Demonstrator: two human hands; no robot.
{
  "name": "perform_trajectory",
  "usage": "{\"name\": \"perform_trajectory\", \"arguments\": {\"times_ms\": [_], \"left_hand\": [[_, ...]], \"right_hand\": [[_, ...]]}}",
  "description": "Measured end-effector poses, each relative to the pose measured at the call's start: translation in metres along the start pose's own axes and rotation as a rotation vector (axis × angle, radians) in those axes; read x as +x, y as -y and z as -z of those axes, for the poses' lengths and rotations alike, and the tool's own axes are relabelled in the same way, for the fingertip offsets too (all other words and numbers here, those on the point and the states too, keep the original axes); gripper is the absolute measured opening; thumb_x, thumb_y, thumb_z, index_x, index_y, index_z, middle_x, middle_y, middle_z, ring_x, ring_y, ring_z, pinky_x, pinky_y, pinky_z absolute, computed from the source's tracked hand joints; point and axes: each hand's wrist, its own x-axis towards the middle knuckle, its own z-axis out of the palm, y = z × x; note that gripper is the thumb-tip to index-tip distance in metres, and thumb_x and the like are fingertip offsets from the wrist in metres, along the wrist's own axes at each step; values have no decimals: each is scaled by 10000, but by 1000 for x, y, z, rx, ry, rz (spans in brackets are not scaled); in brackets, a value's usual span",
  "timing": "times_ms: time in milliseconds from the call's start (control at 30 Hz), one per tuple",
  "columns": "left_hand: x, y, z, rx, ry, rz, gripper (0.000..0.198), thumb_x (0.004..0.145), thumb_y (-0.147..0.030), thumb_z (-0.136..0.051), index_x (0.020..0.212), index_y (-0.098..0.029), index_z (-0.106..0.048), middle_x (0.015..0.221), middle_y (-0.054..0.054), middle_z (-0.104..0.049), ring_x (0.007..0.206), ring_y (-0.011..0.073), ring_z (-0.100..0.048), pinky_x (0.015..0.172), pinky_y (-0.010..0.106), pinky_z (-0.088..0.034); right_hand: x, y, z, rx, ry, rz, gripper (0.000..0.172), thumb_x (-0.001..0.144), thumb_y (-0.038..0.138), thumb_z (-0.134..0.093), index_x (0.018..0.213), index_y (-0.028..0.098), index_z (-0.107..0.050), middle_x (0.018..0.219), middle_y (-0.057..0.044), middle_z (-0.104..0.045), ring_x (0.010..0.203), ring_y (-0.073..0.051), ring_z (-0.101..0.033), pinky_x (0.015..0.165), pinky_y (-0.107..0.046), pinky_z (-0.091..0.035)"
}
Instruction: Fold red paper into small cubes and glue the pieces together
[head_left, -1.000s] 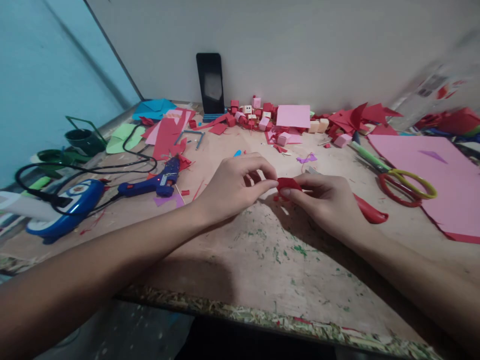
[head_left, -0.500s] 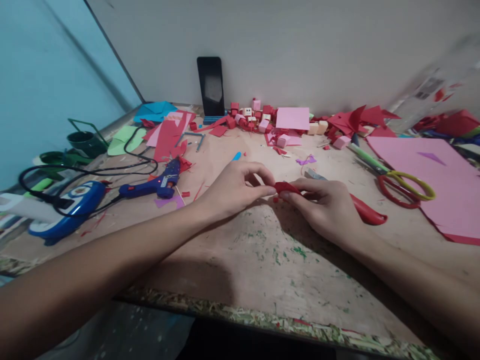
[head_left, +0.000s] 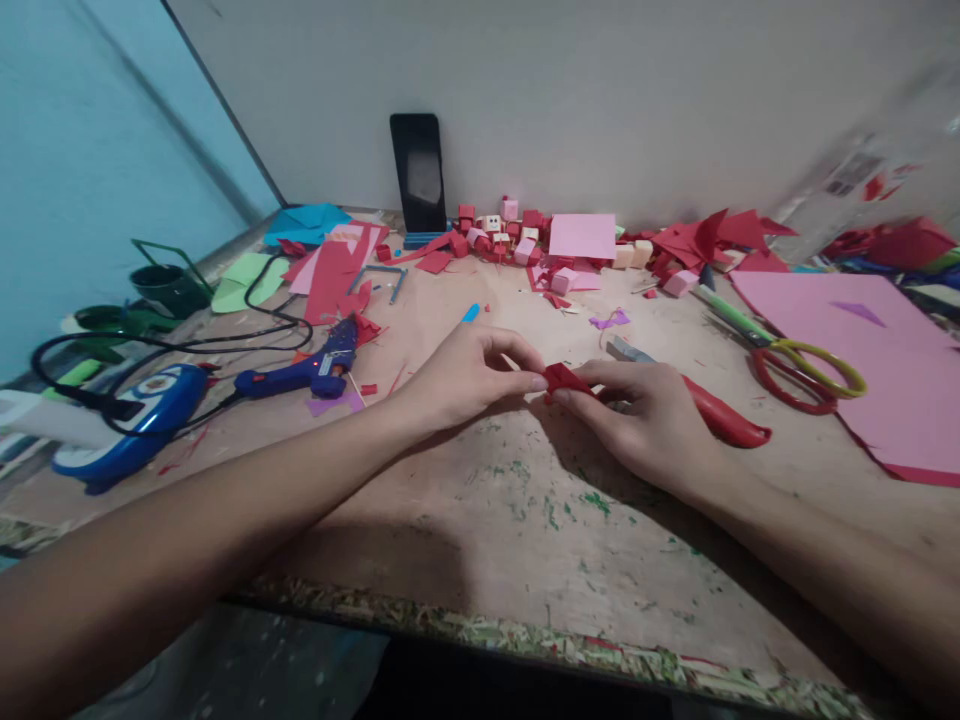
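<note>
A small folded piece of red paper (head_left: pixel 568 378) is between my two hands, just above the wooden table (head_left: pixel 480 500). My right hand (head_left: pixel 649 415) pinches it between thumb and fingers from the right. From the left, the thumb and forefinger of my left hand (head_left: pixel 480 378) come together at its left edge. Partly behind my right hand lies a utility knife with a red handle (head_left: pixel 726 412), its grey tip end (head_left: pixel 628 350) showing beyond my fingers. The underside of the folded paper is hidden.
On the left lies a blue glue gun (head_left: pixel 304 375) with a black cord. Scissors (head_left: pixel 810 375) rest partly on pink paper sheets (head_left: pixel 900 400) at right. Along the back stand a phone (head_left: pixel 418 175), small red and pink paper cubes (head_left: pixel 525 245) and red paper scraps (head_left: pixel 705 245).
The red paper has turned and now shows more of a boxy, folded face. Both hands have shifted slightly left with it, while the view has moved a little.
</note>
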Motion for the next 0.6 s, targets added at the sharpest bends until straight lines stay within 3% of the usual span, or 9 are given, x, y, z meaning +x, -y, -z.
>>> {"name": "perform_trajectory", "arguments": {"times_ms": [100, 200, 467, 600], "left_hand": [[1, 3, 0, -42, 3, 43, 86, 773, -186, -803, 797, -128, -744, 711, 22, -710, 648, 95, -641, 607, 197, -495], [1, 3, -1, -32, -33, -4, 107, 765, -217, -809, 782, -131, -748, 740, 22, -701, 674, 104, -643, 630, 215, -510], [-4, -4, -5, -100, -92, -42, 174, 733, -226, -856, 798, -139, -720, 731, -7, -686, 645, 94, -631, 585, 200, -492], [-2, -1, -4, -128, -33, 13, 178, 782, -254, -842, 884, -140, -752, 723, 5, -714, 615, 91, -641, 575, 197, -500]], "right_hand": [[0, 0, 0, -5, -5, -5, 208, 937, 262, -651, 946, 190, -846, 901, -52, -849, 749, -220, -732, 668, -322, -532], [1, 1, 2, -8, -16, -4, 198, 941, 249, -654, 927, 192, -843, 873, -46, -844, 727, -214, -724, 658, -319, -527], [2, 5, 8, 51, -24, -28, 190, 945, 254, -665, 864, 211, -831, 863, -34, -842, 718, -214, -727, 645, -316, -528], [4, 3, 8, 98, -31, -31, 181, 942, 293, -693, 851, 213, -827, 820, -21, -830, 719, -205, -718, 640, -304, -507]]}}
